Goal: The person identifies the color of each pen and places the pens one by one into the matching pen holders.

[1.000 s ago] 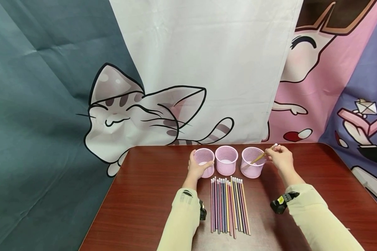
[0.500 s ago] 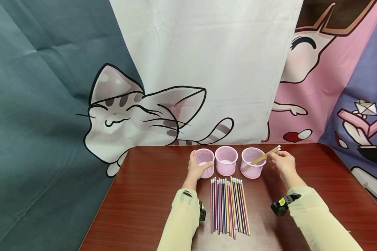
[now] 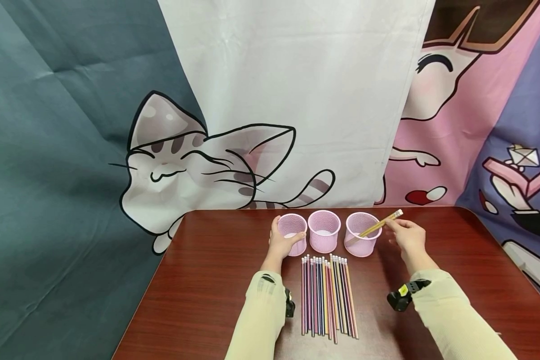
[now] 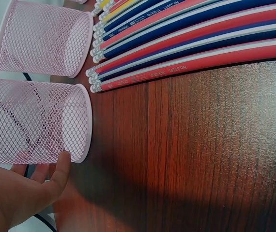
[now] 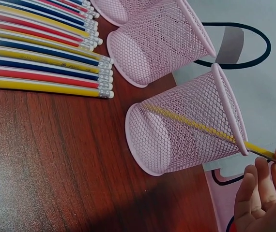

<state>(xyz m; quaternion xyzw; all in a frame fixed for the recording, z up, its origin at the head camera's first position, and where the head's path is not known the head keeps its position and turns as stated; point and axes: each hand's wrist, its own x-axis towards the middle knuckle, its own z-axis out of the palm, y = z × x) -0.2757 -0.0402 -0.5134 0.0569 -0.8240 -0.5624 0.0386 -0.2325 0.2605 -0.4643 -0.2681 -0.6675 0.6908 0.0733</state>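
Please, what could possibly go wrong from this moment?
The rightmost cup might tip: a yellow pencil slants over its rim, while the left hand holds the leftmost cup. Also, the left sleeve could brush the pencil row beside it, scattering some.

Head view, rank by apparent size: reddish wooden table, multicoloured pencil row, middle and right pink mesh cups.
1. Reddish wooden table
2. Multicoloured pencil row
3. Middle pink mesh cup, right pink mesh cup: too alike to rank

Table [image 3: 198,290]: reddish-brown wood grain, rounded far corners, pale sheen toward the front. Backdrop cloth [image 3: 333,75]: creased; panels in grey-green, white, pink, violet-blue; printed striped cat [image 3: 175,175] and cartoon figure [image 3: 432,95].
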